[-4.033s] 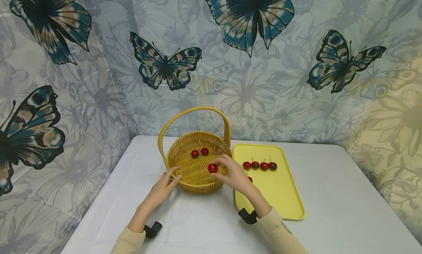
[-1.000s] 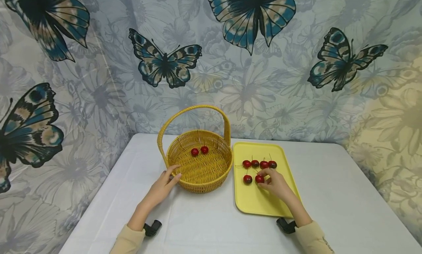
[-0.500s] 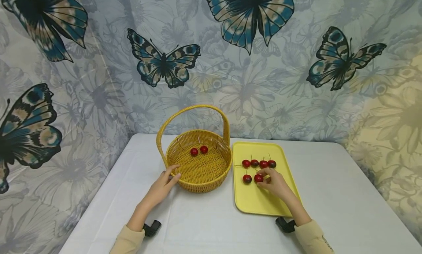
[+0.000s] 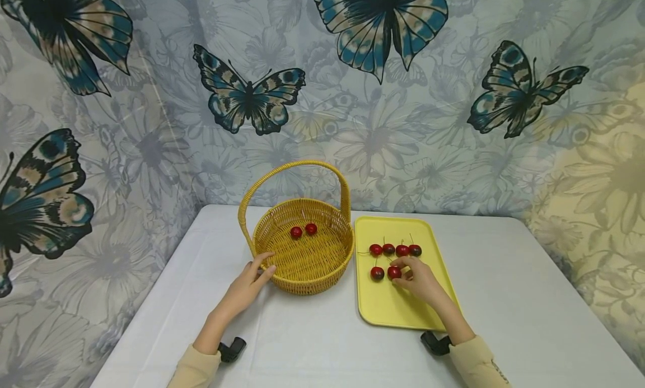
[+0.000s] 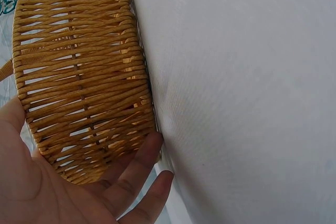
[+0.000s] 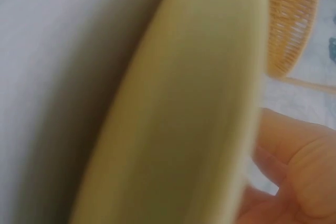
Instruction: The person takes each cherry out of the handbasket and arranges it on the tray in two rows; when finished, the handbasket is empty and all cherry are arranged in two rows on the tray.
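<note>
On the yellow tray, my right hand pinches a dark red cherry between thumb and fingers. Another cherry lies just left of it, and a row of several stemmed cherries lies behind. To the left stands a round yellow wicker basket with a tall handle; two cherries lie inside it. My left hand grips the basket's near left rim, fingers against the woven wall in the left wrist view. The tray's edge hides the right fingertips in the right wrist view.
The basket's arched handle rises above its bowl. A white cloth covers the table, and a butterfly-print backdrop closes off the back and left. Basket and tray stand side by side, nearly touching.
Four seconds ago my right hand held a cherry over the basket; it has moved right, to the tray, with a cherry in its fingers. Since one second ago both hands have stayed nearly still.
</note>
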